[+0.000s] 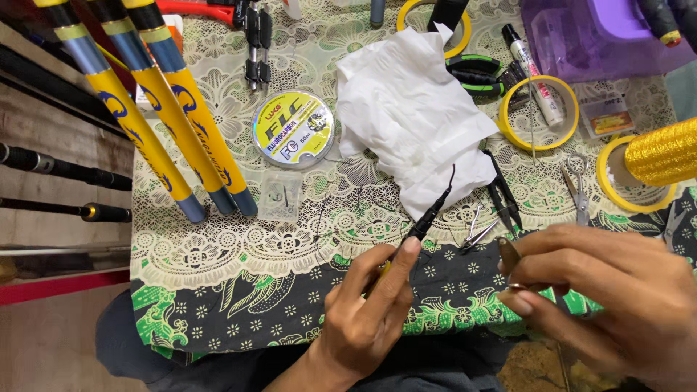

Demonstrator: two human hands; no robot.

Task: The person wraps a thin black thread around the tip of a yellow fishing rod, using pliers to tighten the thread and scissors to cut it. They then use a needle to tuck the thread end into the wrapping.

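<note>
Broadly, one table (218, 268) fills the view, covered by a green and cream lace-patterned cloth with a dark flowered border. Three yellow and blue rod sections (156, 109) lie side by side at its left end, their blue tips near the clear packet. One crumpled white tissue sheet (414, 116) sits in the middle. One purple plastic box (588, 36) stands at the top right corner. One spool of gold thread (664, 151) lies at the right edge on one of the yellow tape rings (539, 112); I count three such rings. One round spool of fishing line (292, 129) with a yellow label rests between the rods and the tissue. One white marker pen (534, 76) crosses a tape ring. One pair of green-handled pliers (475, 76) lies just beside the tissue. One small pair of scissors (579, 185) lies near the gold spool. One clear packet (280, 194) sits below the line spool.

Nearest the camera, the left hand (370, 312) pinches a slim black rod tip (428, 214) between thumb and forefinger; the piece angles up toward the tissue, thin and dark, tapering to a curved end. The right hand (617, 290) has its fingers closed around a small brownish metal piece (508, 254), low at the right over the dark border.
</note>
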